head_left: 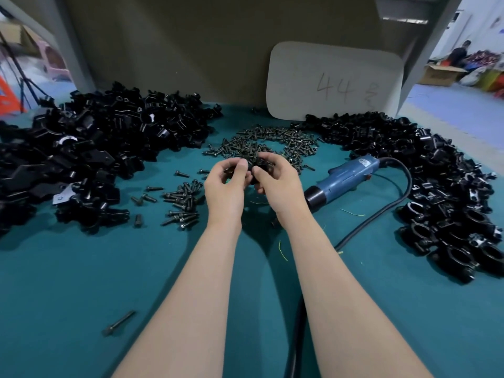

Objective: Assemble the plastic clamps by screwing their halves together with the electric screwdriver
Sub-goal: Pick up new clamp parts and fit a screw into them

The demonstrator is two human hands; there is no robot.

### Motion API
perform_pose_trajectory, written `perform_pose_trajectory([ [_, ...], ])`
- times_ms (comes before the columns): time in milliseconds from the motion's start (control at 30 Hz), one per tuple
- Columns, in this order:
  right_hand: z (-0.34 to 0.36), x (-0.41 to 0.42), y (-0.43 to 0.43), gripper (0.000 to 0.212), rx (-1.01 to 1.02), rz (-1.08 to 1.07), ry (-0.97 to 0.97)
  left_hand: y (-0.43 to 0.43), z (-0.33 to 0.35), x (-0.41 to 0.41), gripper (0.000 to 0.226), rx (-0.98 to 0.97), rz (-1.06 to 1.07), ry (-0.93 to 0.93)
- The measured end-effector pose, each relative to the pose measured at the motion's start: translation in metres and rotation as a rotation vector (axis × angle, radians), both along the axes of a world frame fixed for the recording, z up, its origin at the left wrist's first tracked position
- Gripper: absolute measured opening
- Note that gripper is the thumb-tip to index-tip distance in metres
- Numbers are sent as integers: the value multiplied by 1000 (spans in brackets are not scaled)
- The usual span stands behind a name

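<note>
Both hands meet at the middle of the green table (pixel 81 282). My left hand (pixel 227 184) and my right hand (pixel 278 181) together grip a small black plastic clamp (pixel 255 163), mostly hidden by the curled fingers. The blue electric screwdriver (pixel 346 177) lies on the table just right of my right hand, untouched, its black tip pointing toward me. Behind the hands lies a heap of dark screws (pixel 272 141). A smaller cluster of screws (pixel 184 204) lies left of my left hand.
A large pile of black clamp halves (pixel 90 154) fills the left side. A curved pile of black clamps (pixel 441 192) runs along the right. The screwdriver's black cord (pixel 381 214) loops toward me. A white board marked 44 (pixel 332 83) leans at the back. A single screw (pixel 118 323) lies near left.
</note>
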State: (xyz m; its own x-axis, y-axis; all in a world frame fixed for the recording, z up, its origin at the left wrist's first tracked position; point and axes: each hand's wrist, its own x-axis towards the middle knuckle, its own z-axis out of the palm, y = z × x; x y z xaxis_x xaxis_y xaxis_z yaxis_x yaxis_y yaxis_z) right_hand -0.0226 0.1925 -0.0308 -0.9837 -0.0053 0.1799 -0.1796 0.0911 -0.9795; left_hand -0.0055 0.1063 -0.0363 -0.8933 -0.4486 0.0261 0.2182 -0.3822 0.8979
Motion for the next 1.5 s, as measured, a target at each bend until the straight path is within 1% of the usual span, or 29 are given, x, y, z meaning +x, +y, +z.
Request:
perform_pose_trajectory([
  [100, 2, 1, 2, 19, -19, 21, -26, 0, -1, 1, 11, -57, 0, 3],
  [133, 3, 1, 2, 18, -15, 33, -26, 0, -1, 1, 5, -82, 11, -5],
  [167, 3, 2, 2, 17, 10, 36, -23, 0, -1, 2, 5, -127, 28, -22],
  [233, 1, 2, 1, 17, 48, 25, -19, 0, -4, 3, 26, -269, 72, -66],
  [300, 1, 2, 0, 18, 38, 5, -31, 0, -3, 6, 45, -398, 117, -94],
  [400, 2, 1, 0, 13, -36, -17, -51, 3, 0, 8, 56, -573, 111, -78],
  [467, 3, 1, 1, 12, -102, -14, -44, 5, -1, 7, 55, -638, 84, -66],
  [567, 3, 2, 0, 26, -62, 38, -16, 6, -1, 6, 39, -699, 105, -77],
  [633, 4, 5, -1, 35, -46, 117, 10, 7, -2, 5, 34, -701, 125, -74],
  [667, 5, 6, -1, 36, -41, 143, 26, 7, -2, 5, 34, -694, 124, -75],
  [767, 7, 7, -1, 26, -21, 134, 52, 7, -2, 7, 44, -702, 106, -90],
  [867, 6, 7, -2, 17, -64, 64, 25, 8, -3, 11, 55, -724, 111, -52],
  [933, 8, 6, -1, 15, -104, 42, -5, 8, -4, 10, 55, -787, 89, -2],
  [967, 9, 6, -1, 16, -129, 52, -19, 8, -5, 9, 51, -799, 46, 17],
  [1000, 10, 6, 0, 17, -151, 74, -31, 8, -5, 7, 47, -771, -18, 26],
  [1067, 11, 7, 2, 20, -171, 120, -45, 8, -4, 4, 41, -637, -144, 31],
  [1100, 11, 6, 2, 19, -162, 126, -42, 7, -3, 3, 40, -569, -172, 31],
  [1200, 8, 5, 1, 13, -144, 49, -7, 6, -3, 2, 40, -470, -120, 12],
  [1233, 8, 5, 1, 12, -171, 11, 2, 4, -3, 1, 39, -434, -91, -3],
  [1300, 8, 4, 2, 12, -266, -31, 1, 1, -2, -2, 34, -295, -72, -20],
  [1367, 11, 3, 4, 12, -405, 11, -37, 0, -1, -5, 32, -206, -72, -44],
  [1433, 12, 3, 6, 19, -544, 84, -91, 2, -3, -6, 35, -266, -77, -64],
  [1500, 13, 3, 6, 30, -601, 117, -105, 4, -5, -4, 38, -398, -55, -74],
])
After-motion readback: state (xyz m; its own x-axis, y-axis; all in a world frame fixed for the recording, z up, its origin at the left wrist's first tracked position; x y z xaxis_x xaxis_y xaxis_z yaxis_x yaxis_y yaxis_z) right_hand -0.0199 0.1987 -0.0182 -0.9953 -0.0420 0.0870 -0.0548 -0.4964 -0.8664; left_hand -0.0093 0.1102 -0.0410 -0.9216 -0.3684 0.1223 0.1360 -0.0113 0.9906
